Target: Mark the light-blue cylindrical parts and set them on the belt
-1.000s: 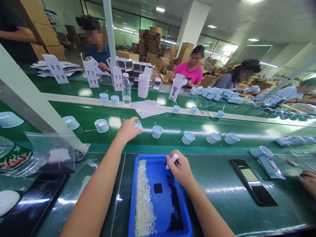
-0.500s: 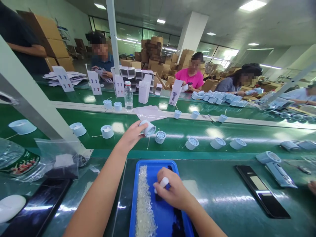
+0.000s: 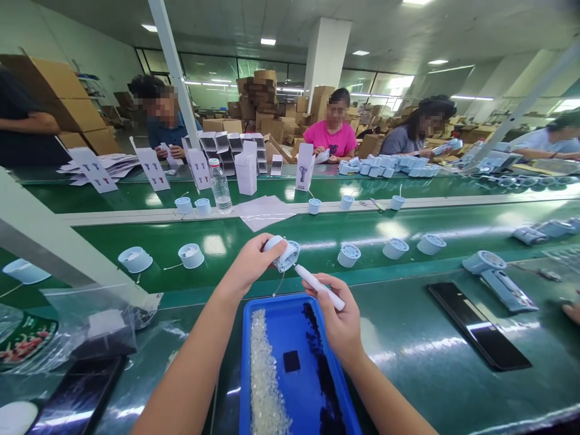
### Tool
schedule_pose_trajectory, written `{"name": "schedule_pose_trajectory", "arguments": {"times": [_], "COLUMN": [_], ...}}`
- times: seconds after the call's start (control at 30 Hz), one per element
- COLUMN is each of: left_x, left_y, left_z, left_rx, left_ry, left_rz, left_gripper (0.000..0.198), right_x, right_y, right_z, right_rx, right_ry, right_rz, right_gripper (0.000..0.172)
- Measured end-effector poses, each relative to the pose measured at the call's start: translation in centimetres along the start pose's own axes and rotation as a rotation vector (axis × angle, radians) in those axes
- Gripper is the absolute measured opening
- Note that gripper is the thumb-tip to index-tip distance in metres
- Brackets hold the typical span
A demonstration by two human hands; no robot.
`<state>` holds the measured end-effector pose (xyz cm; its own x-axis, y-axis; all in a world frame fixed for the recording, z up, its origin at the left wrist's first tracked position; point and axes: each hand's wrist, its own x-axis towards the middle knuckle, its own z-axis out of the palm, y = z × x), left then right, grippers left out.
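Observation:
My left hand (image 3: 254, 260) is closed around a light blue round plastic housing (image 3: 283, 252), its open face turned toward the right. A thin wire hangs below the housing. In my right hand (image 3: 338, 311) is a white pen-shaped tool (image 3: 319, 286), gripped by its handle. The tool's thin tip meets the open face of the housing; the exact contact point is too small to make out. Beneath both hands lies a blue tray (image 3: 246, 362) with small clear pieces (image 3: 265, 380) along its left side, small black pieces (image 3: 327, 380) along its right and a black square (image 3: 292, 361) between them.
Several similar housings (image 3: 348, 255) stand on the green belt (image 3: 254, 225). A dark phone (image 3: 478, 326) lies on the right, a plastic bag (image 3: 97, 320) on the left beside a slanted metal post (image 3: 77, 241). Across the line, several people work near white boxes (image 3: 246, 169) and a bottle (image 3: 220, 186).
My right hand has risen from the tray, bringing the white tool up to the housing in my left hand. The black square in the tray is now uncovered. The camera view has shifted.

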<state>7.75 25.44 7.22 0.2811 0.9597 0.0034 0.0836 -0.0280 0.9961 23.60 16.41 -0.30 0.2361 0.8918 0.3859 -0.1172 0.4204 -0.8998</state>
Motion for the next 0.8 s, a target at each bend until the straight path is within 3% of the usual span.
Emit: {"name": "schedule_pose_trajectory", "arguments": {"times": [0.2,0.33,0.47,0.6,0.67,0.8], "left_x": [-0.3,-0.8,-1.5,-2.0,-2.1,-1.8], "left_y": [0.3,0.8,0.9,0.2,-0.3,-0.8], "left_z": [0.5,1.5,3.9,6.0,6.4,6.2], "left_rx": [0.009,0.014,-0.059,-0.052,-0.083,-0.01], "left_ry": [0.019,0.035,0.296,0.574,0.577,0.422], "left_rz": [0.006,-0.004,0.139,0.328,0.349,0.374], "left_gripper": [0.036,0.032,0.024,0.044,0.045,0.033], "right_x": [0.0,-0.1,-0.2,-1.0,-1.5,-1.8], "right_y": [-0.2,0.1,-0.1,-0.6,-0.7,-0.3], "right_z": [-0.1,-0.2,0.0,0.8,1.2,1.5], "right_rx": [-0.019,-0.004,-0.159,-0.206,-0.105,-0.133], "right_ry": [0.004,-0.055,-0.206,-0.351,-0.338,-0.229], "right_rz": [-0.004,-0.006,0.12,0.201,0.241,0.244], "right_gripper": [0.021,0.032,0.04,0.046,0.048,0.047]}}
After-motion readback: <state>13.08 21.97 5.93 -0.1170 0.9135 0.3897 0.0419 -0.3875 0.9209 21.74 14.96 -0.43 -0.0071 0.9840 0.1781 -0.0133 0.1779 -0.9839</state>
